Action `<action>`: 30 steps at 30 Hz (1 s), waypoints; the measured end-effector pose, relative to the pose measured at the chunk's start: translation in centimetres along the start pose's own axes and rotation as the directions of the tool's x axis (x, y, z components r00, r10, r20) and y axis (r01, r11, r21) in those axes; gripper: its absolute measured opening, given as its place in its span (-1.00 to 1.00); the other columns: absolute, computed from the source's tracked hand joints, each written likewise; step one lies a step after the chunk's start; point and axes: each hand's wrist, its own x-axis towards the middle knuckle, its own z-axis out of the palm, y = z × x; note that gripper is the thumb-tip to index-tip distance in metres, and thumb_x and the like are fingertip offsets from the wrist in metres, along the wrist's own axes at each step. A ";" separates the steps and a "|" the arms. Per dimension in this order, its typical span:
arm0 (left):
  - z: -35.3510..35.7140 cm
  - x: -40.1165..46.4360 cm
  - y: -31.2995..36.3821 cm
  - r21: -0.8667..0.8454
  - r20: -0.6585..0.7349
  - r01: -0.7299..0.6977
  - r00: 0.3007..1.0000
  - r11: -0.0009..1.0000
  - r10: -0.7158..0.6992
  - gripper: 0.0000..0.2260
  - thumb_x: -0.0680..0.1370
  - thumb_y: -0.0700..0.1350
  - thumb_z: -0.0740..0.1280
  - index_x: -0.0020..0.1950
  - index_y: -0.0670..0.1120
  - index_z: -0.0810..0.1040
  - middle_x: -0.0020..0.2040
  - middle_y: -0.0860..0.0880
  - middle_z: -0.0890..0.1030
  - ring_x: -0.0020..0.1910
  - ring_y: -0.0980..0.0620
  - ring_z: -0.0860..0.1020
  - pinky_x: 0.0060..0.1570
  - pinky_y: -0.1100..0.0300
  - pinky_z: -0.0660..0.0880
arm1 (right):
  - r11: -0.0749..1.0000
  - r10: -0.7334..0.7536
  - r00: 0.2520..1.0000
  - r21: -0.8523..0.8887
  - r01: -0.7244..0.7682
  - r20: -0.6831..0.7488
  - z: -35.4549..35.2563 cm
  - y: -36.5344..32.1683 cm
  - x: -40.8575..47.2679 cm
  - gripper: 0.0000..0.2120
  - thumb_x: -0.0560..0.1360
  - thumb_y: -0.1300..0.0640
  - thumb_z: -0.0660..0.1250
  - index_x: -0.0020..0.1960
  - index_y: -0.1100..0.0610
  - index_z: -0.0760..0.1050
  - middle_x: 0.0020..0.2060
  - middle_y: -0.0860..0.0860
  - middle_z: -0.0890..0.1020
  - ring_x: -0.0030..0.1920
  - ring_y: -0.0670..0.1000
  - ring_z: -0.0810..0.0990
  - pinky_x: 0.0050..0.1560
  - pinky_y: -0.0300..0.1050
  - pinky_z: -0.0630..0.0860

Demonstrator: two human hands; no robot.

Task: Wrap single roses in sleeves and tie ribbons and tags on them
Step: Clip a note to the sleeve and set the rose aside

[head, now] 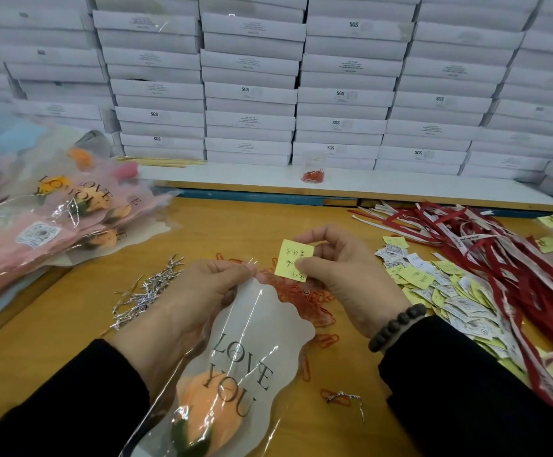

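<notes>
An orange rose [202, 423] lies in a frosted sleeve [268, 328] printed "LOVE YOU", bloom toward me, on the wooden table. My left hand [196, 291] pinches the sleeve's far narrow end. Just to its right, my right hand [337, 272] pinches a small yellow handwritten tag [293, 260] between thumb and fingers, close to the sleeve's pinched end. Red paper clips [304, 301] lie scattered under and beyond the sleeve.
Wrapped roses [57, 222] are piled at the left. Silver twist ties [146, 288] lie left of my hand. A heap of yellow and white tags [446, 291] and red ribbons [499, 245] fills the right side. Stacked white boxes [268, 87] form the back wall.
</notes>
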 end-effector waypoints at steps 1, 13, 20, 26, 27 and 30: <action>0.0 0.0 0.0 0.010 0.003 0.003 1.000 1.000 -0.003 -0.84 0.49 -0.22 0.33 -0.14 -0.32 0.62 -0.22 -0.29 0.57 -0.42 -0.08 0.51 -0.41 0.22 0.52 | 1.000 0.020 1.000 0.024 -0.020 -0.001 0.2 0.0 0.1 -0.78 0.44 0.40 0.33 0.00 0.16 0.45 -0.26 0.08 0.59 -0.27 -0.01 0.68 -0.34 -0.29 0.57; 0.1 0.0 -0.1 -0.029 0.038 -0.001 0.999 1.000 0.002 -0.83 0.49 -0.24 0.31 -0.10 -0.37 0.59 -0.36 -0.20 0.60 -0.52 0.00 0.53 -0.48 0.25 0.52 | 0.996 -0.052 0.998 -0.066 0.054 0.022 0.7 0.2 0.1 -0.71 0.48 0.42 0.25 -0.02 0.09 0.61 -0.21 0.00 0.50 -0.35 -0.24 0.60 -0.43 -0.39 0.44; 0.1 0.2 -0.3 -0.011 0.028 -0.018 0.999 1.000 0.019 -0.79 0.48 -0.22 0.33 -0.04 -0.37 0.60 -0.17 -0.32 0.59 -0.41 -0.07 0.55 -0.40 0.22 0.54 | 0.985 -0.117 0.992 -0.123 0.122 0.049 0.9 0.5 0.1 -0.73 0.46 0.41 0.30 0.00 0.07 0.56 -0.24 0.00 0.56 -0.28 -0.14 0.60 -0.25 -0.26 0.59; 0.0 0.2 -0.5 0.004 0.046 -0.023 0.999 1.000 0.023 -0.73 0.41 -0.17 0.38 -0.04 -0.37 0.59 -0.14 -0.35 0.56 -0.37 -0.11 0.53 -0.40 0.20 0.53 | 0.978 -0.109 0.992 -0.169 0.119 0.072 1.1 0.8 0.2 -0.76 0.43 0.39 0.36 -0.07 0.07 0.49 -0.23 0.02 0.59 -0.20 -0.07 0.58 -0.12 -0.18 0.59; 0.0 0.1 -0.5 0.010 0.058 -0.023 0.998 1.000 0.022 -0.71 0.38 -0.15 0.39 -0.05 -0.37 0.59 -0.17 -0.33 0.58 -0.38 -0.11 0.54 -0.39 0.19 0.54 | 0.973 -0.117 0.990 -0.190 0.131 0.082 1.1 0.8 0.2 -0.75 0.43 0.40 0.36 -0.07 0.07 0.49 -0.22 0.03 0.59 -0.19 -0.05 0.56 -0.11 -0.15 0.59; 0.1 0.1 -0.5 0.054 0.090 -0.038 0.995 0.998 0.033 -0.73 0.28 -0.16 0.42 -0.13 -0.32 0.62 -0.26 -0.26 0.63 -0.42 -0.08 0.58 -0.37 0.17 0.55 | 0.957 -0.144 0.985 -0.238 0.164 0.099 1.2 0.8 0.2 -0.75 0.43 0.39 0.36 -0.07 0.05 0.49 -0.20 0.07 0.57 -0.20 -0.04 0.52 -0.12 -0.15 0.55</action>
